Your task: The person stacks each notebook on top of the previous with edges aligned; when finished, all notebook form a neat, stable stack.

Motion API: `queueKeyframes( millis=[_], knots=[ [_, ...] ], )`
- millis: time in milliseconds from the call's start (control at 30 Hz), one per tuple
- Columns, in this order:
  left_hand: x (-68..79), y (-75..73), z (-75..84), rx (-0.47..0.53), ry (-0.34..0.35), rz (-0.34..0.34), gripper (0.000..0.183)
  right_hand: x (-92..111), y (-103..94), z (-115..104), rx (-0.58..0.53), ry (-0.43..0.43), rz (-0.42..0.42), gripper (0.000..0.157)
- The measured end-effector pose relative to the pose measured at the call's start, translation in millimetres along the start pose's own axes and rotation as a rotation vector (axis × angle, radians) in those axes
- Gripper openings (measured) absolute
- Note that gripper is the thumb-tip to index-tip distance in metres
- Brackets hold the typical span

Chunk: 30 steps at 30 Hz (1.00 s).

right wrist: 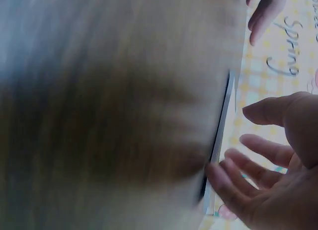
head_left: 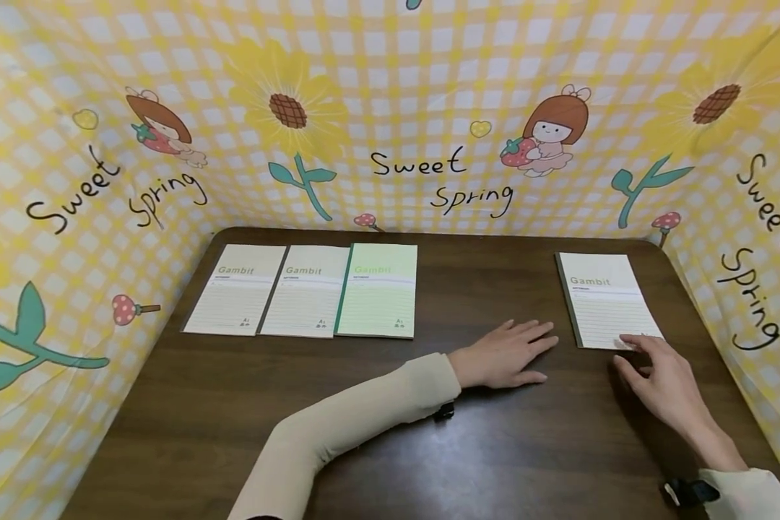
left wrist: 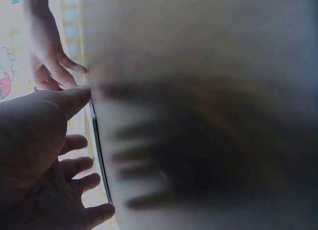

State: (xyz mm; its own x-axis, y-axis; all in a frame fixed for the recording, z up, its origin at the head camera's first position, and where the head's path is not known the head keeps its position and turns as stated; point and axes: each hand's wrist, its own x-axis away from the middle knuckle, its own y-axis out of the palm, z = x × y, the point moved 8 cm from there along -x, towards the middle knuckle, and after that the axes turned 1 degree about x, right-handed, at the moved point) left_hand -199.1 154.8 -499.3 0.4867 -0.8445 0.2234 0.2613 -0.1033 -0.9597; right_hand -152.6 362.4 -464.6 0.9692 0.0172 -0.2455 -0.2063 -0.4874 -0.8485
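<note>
Over on the right of the table (head_left: 494,448) in the head view, a single white notebook (head_left: 607,303) lies well apart from a row on the left: two white notebooks (head_left: 237,296) plus a green notebook (head_left: 377,296), edges meeting. My guess is we're mid-sort, at the step of handling that loner, so the next move probably calls for a decent grip on its near edge, or just a nudge to square it. Right hand (head_left: 669,379) has its fingers loosely bent over the near right corner, pinching nothing; can't tell if the fingertips really touch. Left hand (head_left: 503,354) is palm down with fingers spread, just left of the notebook and holding nothing, and the two hands are apart. From the left wrist, that hand's fingers are relaxed, thumb clear of the rest, right hand hanging beyond. Right wrist view is blurry, but thumb and fingers look separated beside a dark notebook edge, no clamp visible.
</note>
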Motion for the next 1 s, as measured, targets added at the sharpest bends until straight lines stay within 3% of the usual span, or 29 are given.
queueKeyframes(
  millis=[233,467,733,1000],
  knots=[
    [-25.8,0.9,13.9,-0.025,0.004,-0.054,0.075,7.0,4.5,28.6,0.037,0.107,-0.186,0.068],
    [-37.1,4.0,23.3,-0.087,-0.001,-0.110,0.076,15.1,14.9,40.9,0.030,0.171,-0.350,0.083],
    [-40.0,1.9,23.2,-0.107,-0.022,-0.103,0.074,14.6,13.1,39.1,0.031,0.163,-0.328,0.080],
    [-31.1,0.9,16.1,-0.066,-0.031,-0.102,0.073,14.1,18.5,25.2,0.011,0.115,-0.315,0.082]
  ],
)
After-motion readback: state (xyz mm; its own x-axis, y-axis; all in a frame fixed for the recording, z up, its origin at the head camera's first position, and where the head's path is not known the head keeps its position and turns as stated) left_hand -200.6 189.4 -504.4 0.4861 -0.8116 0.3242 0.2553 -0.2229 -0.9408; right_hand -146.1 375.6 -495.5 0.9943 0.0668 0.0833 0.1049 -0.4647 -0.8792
